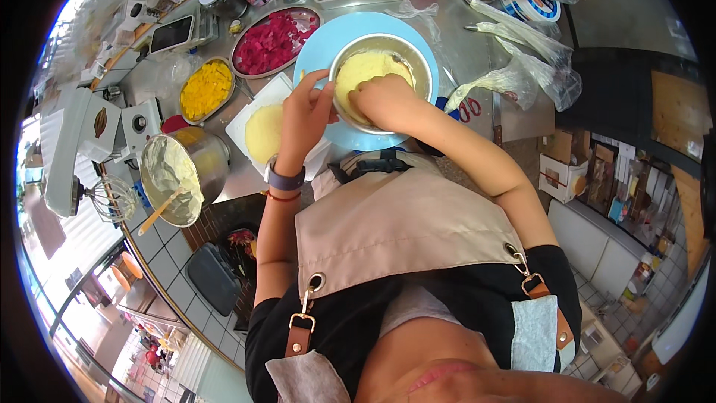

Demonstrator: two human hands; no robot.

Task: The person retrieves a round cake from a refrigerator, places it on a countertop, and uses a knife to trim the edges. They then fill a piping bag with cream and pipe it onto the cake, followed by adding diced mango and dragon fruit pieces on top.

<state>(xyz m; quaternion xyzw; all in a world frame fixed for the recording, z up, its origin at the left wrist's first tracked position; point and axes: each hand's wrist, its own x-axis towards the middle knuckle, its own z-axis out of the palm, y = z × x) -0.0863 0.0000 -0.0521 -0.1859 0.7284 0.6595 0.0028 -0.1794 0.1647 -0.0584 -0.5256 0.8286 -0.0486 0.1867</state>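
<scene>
A round metal cake tin (427,75) stands on a light blue turntable (313,52) in front of me. Inside it lies a pale yellow sponge layer (371,67), with some darker filling showing at its far right edge. My left hand (312,108) holds the tin's left rim between thumb and fingers. Down in the tin is my right hand (384,101), its fingers curled against the sponge; the fingertips are hidden. Left of the turntable, another round sponge layer (264,134) rests on a white square board (240,123), partly behind my left wrist.
Red-pink pieces fill an oval tray (234,60), and yellow diced pieces fill a smaller tray (183,104). A mixing bowl (216,157) with cream and a spatula (160,211) sits at left, near a stand mixer (67,149). Piping bags (514,75) and red-handled scissors (468,110) lie at right.
</scene>
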